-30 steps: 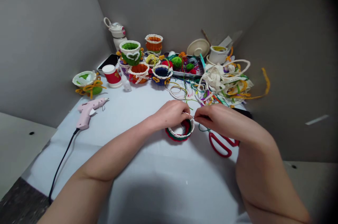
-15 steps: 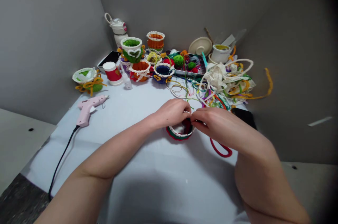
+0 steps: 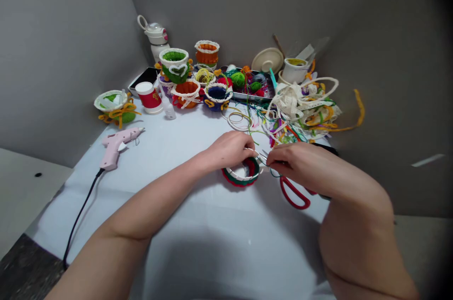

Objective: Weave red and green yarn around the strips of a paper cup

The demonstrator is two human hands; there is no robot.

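Red-and-green woven round basket (image 3: 242, 172) with white-trimmed rim sits on the pale table cover (image 3: 184, 210) below both hands. Left-hand fingertips (image 3: 250, 150) pinch a thin white strand (image 3: 255, 152) at the rim; the right hand (image 3: 299, 163) curls above red-handled scissors (image 3: 293, 195), its grip indeterminate.

the yarn-wrapped ring (image 3: 238, 178) looks matt and fuzzy (soft, slightly rough fibre), the scissor handles (image 3: 290, 195) are glossy red plastic, and the tray (image 3: 249, 95) is shiny metal. the glue gun (image 3: 113, 145) is smooth pink plastic, the lace trim (image 3: 293, 104) matt cloth.
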